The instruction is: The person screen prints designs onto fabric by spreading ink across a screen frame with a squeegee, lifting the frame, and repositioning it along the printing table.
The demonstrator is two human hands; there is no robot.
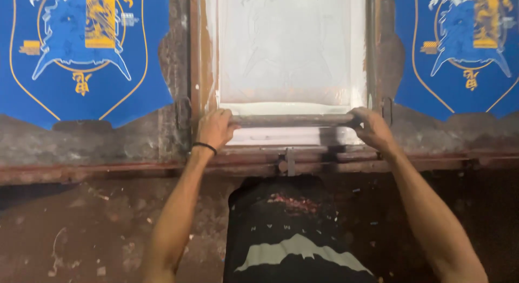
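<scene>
I count two hands, one squeegee, one screen frame (197,56), two blue printed cloths. My left hand (215,128) and right hand (372,128) are both closed around the ends of the squeegee (292,120), which lies across the frame's near edge. White ink sits inside the frame. Blue cloths (81,50) (459,45) lie flat either side on a stained, worn tabletop (97,142).

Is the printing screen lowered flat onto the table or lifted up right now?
Lowered flat: the screen frame lies level with the blue prints beside it, and both hands grip the squeegee across its mesh.
</scene>
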